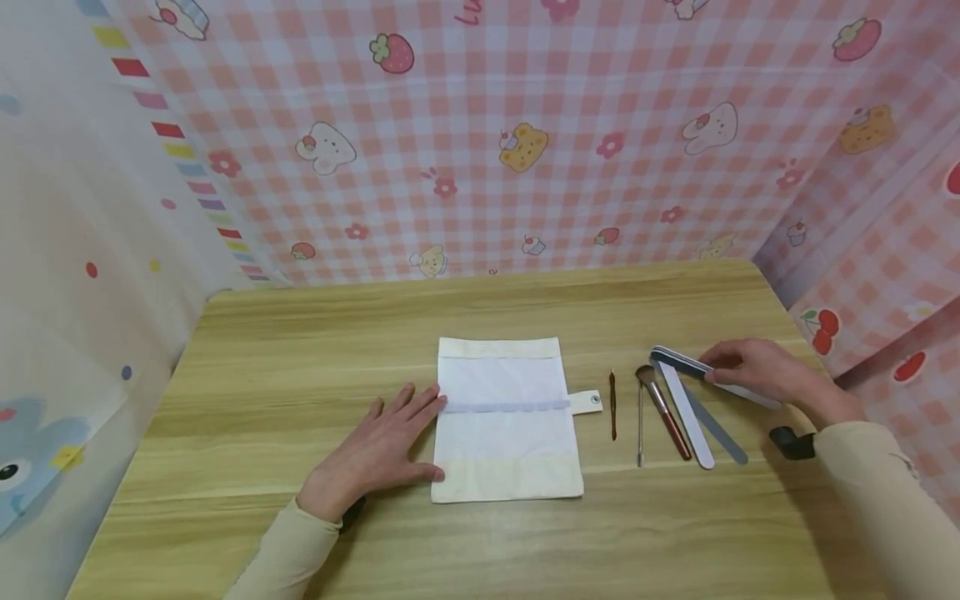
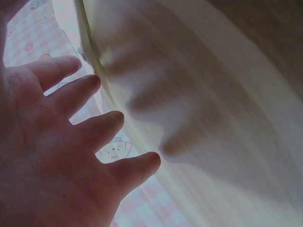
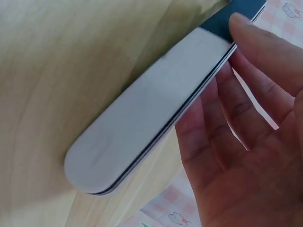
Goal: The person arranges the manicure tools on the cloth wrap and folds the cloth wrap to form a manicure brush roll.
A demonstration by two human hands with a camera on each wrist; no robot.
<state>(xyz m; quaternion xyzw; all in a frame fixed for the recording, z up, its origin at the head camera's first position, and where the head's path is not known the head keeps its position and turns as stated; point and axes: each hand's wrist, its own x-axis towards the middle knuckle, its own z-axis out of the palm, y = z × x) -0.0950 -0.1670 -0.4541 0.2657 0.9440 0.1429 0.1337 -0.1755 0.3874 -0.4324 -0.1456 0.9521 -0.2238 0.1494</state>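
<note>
My right hand pinches a long nail buffer, pale along one part and dark green at the other end, its thumb on top. Its far end overlaps the tops of a white nail file and a grey nail file in the head view. My left hand lies with fingers spread at the left edge of an unfolded white fabric case; thumb and index fingertips are right at that edge. In the left wrist view, the left hand has nothing in its fingers.
A snap strap sticks out from the case's right side. Between case and files lie a thin brown tool, a slim metal rod and a brush with a reddish handle. Patterned curtains stand behind the wooden table.
</note>
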